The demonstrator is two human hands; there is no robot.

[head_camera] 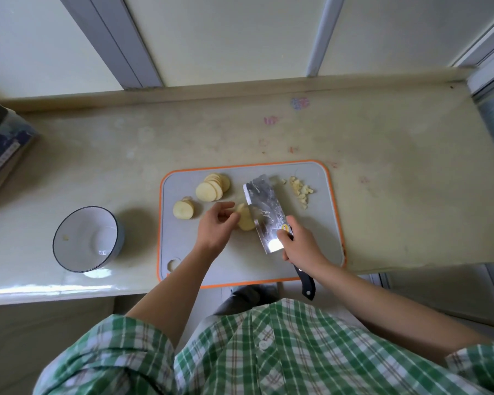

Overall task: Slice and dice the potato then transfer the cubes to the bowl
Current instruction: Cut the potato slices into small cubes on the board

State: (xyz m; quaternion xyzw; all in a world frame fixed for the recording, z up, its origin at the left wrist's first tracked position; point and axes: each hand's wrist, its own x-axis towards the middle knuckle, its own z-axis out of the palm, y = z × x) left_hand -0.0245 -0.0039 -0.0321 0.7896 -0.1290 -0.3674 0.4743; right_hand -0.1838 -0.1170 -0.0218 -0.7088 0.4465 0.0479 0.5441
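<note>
Clock is centred on the cutting board (240,260), with 12 pointing away from the person.

The right hand (298,246) is wrapped round the cleaver (264,206) where blade meets handle, gripping firmly. The black handle end sticks out past the board edge at 5. The cleaver's long axis runs about 11 to 5, with the flat of the blade tipped up toward the camera.

The left hand (216,223) has curled fingers, and the fingertips pinch the slice stack (245,220) from its 9 side. The stack sits near board centre between the two hands. Its right side touches or nearly touches the blade; I can't tell if the edge has bitten in. Its long axis looks roughly parallel to the blade.

Key relation: the stack lies at 9 of the blade and at 3 of the left fingertips, so the cut line falls right beside the fingers. The left hand is the nearer one to the potato, and the right reaches it only through the blade.

- Fanned slices (213,187) are at 11.
- A smaller slice pile (183,209) is at 9–10, apart from the hands.
- Diced bits (300,191) are at 1–2, on the far side of the blade.
- The bowl (83,223) is off the board at 9, on the counter (382,195), well apart, on the left hand's side. It looks nearly empty, with one small speck inside.

My judgement is that dicing is partway done and the transfer hasn't started.
</note>
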